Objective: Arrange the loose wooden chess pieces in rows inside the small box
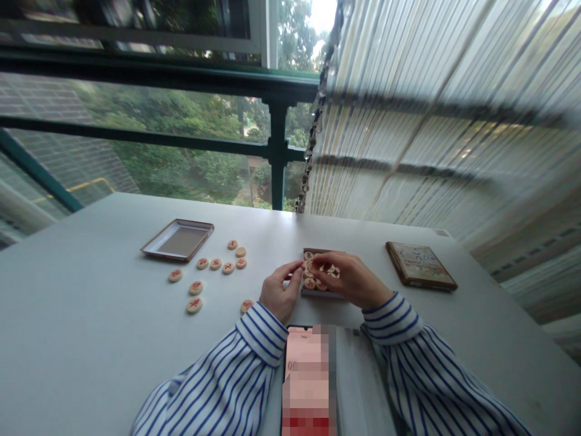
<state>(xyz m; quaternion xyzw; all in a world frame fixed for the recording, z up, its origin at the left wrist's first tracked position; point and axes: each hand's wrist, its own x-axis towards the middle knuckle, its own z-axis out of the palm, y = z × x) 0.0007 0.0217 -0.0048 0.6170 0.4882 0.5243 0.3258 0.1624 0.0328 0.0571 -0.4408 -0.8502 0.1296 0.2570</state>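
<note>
A small open box (324,293) with several round wooden Chinese chess pieces (310,283) in it lies in front of me, with red and dark characters on the pieces. At its left edge my left hand (281,290) is closed, thumb and index finger in a pinch; what is between them is too small to make out. Over the box reaches my right hand (356,280), its fingertips closed on a Chinese chess piece (312,266). The right hand covers part of the box. More loose Chinese chess pieces (215,264) lie on the table to the left, mostly with red characters up.
A shallow tray-like lid (190,242) lies at the back left of the white table (113,339). On the right is a flat decorated box (422,265). A phone (306,375) and a pale flat object (363,375) lie between my forearms. Windows and a string curtain (408,121) stand behind.
</note>
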